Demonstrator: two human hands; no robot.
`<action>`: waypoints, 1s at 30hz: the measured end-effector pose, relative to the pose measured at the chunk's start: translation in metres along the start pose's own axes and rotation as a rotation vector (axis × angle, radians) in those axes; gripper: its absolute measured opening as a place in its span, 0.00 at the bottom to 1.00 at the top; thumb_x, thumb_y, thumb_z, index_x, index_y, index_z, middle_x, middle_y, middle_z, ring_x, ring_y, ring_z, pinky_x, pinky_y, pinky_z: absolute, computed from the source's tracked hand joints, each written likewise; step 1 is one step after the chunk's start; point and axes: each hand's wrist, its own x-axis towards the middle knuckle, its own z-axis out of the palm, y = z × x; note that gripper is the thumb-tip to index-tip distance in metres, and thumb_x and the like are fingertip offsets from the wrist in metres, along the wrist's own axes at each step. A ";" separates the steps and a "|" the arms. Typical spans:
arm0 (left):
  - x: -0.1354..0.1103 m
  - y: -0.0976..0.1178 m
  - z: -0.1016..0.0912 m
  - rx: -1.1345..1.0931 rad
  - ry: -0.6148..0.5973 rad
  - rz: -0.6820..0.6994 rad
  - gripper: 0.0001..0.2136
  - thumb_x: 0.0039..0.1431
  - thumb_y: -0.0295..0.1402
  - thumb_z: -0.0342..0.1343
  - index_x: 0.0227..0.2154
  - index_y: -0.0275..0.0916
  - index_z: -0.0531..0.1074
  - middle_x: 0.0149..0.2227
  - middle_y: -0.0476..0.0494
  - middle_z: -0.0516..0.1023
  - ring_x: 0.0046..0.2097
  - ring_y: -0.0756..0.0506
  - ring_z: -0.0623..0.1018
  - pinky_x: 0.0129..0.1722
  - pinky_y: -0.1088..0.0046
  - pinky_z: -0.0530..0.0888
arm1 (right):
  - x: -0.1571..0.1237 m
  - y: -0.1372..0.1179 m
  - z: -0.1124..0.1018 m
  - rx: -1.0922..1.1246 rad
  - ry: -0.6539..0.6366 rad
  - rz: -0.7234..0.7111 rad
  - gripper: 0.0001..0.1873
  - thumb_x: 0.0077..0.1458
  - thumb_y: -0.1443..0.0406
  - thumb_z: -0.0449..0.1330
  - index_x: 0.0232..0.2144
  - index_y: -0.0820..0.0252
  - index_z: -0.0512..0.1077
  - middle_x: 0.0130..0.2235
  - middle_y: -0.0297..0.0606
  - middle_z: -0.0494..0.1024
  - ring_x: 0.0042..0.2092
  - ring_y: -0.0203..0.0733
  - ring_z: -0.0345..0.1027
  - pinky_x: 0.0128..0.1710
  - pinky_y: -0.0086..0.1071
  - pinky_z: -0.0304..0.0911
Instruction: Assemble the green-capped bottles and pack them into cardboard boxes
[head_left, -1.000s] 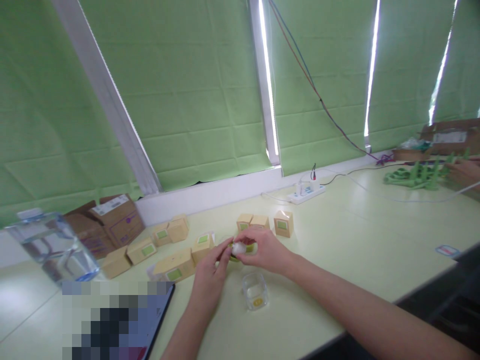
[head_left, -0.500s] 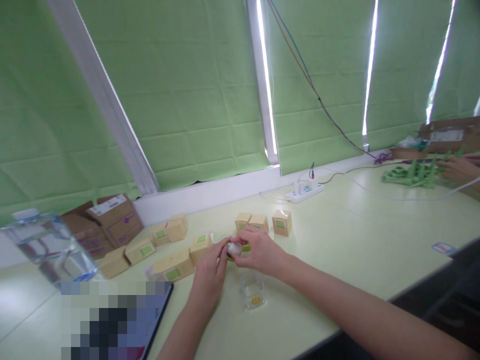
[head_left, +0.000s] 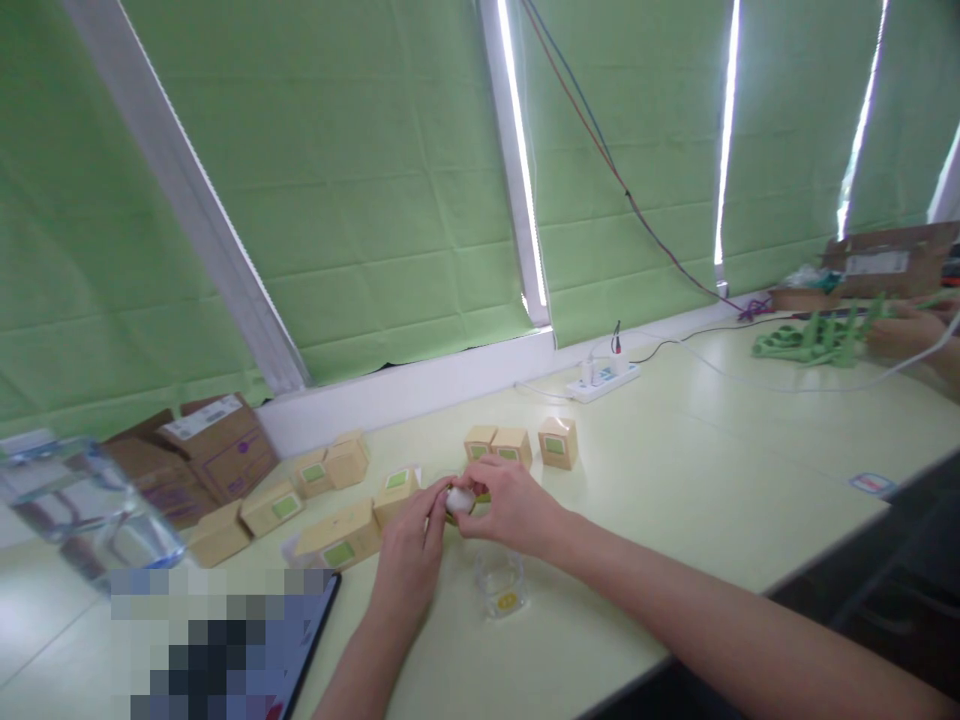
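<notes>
Both hands meet in the middle of the table over a small white rounded object (head_left: 459,501), with olive-green edges (head_left: 484,497) showing around it; its kind is too small to make out. My right hand (head_left: 514,508) pinches the white object between thumb and fingers. From the other side, the fingers of my left hand (head_left: 411,535) are closed on the olive-green piece, partly hidden. Just below the hands, a clear plastic container (head_left: 501,585) with a yellow round mark stands on the table. Several small tan boxes with green labels, such as one (head_left: 559,443) at the back, lie around.
At the left are a large clear water bottle (head_left: 90,510), an open cardboard box (head_left: 225,450) and a tablet (head_left: 319,630) with a blurred screen. A power strip (head_left: 604,382) lies by the wall. Far right, another person's hands (head_left: 904,335) are near green plastic parts (head_left: 806,342).
The view has shifted slightly, so everything sits a little further left. Both hands keep their hold, with the white object turned slightly between them.
</notes>
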 end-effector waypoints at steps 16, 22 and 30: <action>-0.005 0.012 -0.002 -0.188 -0.016 -0.072 0.21 0.59 0.40 0.58 0.54 0.43 0.67 0.52 0.39 0.74 0.47 0.43 0.77 0.45 0.64 0.75 | 0.000 0.014 -0.008 0.423 -0.008 0.230 0.15 0.50 0.58 0.66 0.38 0.62 0.77 0.33 0.38 0.81 0.34 0.40 0.75 0.36 0.32 0.72; -0.003 0.006 -0.003 -0.157 0.009 -0.039 0.19 0.57 0.37 0.61 0.51 0.42 0.69 0.48 0.41 0.77 0.46 0.43 0.78 0.47 0.63 0.75 | -0.001 0.016 -0.004 0.519 -0.017 0.243 0.15 0.49 0.58 0.68 0.37 0.61 0.76 0.33 0.38 0.81 0.34 0.40 0.75 0.36 0.32 0.72; -0.004 0.005 -0.001 -0.127 0.049 -0.058 0.19 0.56 0.38 0.61 0.51 0.42 0.70 0.48 0.43 0.77 0.46 0.43 0.77 0.46 0.65 0.74 | 0.001 0.019 -0.004 0.547 -0.034 0.239 0.16 0.52 0.57 0.66 0.40 0.62 0.77 0.36 0.40 0.81 0.37 0.41 0.76 0.39 0.33 0.72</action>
